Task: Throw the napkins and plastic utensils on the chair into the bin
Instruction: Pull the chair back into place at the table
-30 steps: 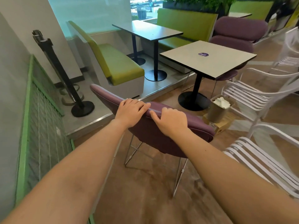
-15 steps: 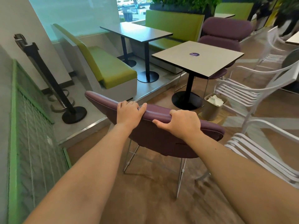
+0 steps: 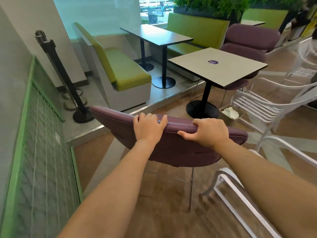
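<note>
Both hands grip the top edge of the purple chair [image 3: 171, 143]: the left hand [image 3: 147, 127] with fingers curled over it, the right hand [image 3: 207, 133] with thumb under the rim. Past the chair, a bin [image 3: 230, 112] holding white napkins [image 3: 229, 111] stands on the floor between the square table's [image 3: 217, 66] black base and a white slatted chair [image 3: 267, 107]. The table bears a round purple sticker [image 3: 212, 62], unreadable

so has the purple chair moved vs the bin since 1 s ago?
Yes. The purple chair, gripped by both hands, has backed away from the bin: its right end overlapped the bin earlier, now floor separates them.
</note>
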`<state>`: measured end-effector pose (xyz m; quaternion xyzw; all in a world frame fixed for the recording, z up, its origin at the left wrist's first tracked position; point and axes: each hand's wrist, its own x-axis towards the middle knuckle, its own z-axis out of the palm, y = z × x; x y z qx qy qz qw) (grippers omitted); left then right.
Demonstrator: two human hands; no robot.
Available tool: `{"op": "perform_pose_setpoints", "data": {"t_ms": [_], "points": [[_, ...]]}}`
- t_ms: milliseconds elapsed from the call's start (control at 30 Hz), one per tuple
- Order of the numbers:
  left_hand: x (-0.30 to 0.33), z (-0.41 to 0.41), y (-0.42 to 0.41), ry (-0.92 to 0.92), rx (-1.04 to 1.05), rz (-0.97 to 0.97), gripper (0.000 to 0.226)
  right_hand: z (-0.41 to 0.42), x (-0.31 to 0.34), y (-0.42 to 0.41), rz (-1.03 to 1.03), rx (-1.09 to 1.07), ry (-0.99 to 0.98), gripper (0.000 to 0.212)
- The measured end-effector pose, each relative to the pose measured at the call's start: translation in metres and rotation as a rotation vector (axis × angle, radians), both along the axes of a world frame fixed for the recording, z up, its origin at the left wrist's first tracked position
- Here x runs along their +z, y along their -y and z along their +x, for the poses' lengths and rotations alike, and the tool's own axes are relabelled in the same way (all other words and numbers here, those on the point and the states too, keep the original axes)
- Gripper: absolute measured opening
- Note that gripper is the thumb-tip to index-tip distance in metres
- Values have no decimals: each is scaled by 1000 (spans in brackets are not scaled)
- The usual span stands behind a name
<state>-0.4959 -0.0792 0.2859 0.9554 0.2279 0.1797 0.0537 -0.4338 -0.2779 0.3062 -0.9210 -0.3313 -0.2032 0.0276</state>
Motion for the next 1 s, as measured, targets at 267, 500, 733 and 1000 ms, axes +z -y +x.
{"op": "perform_pose_setpoints", "data": {"t_ms": [267,500,733,1000], "points": [[4,0,43,-10,33,81,54,19,-3,41,20,54,-19,78],[12,20,29,20,-242,136,47,27,-6,30,77,87,43,72],[3,40,38,178,-216,237,59,46,-7,30,90,108,86,68],[0,88,46,243,-188,248,55,105,-13,33,112,118,99,73]]}}
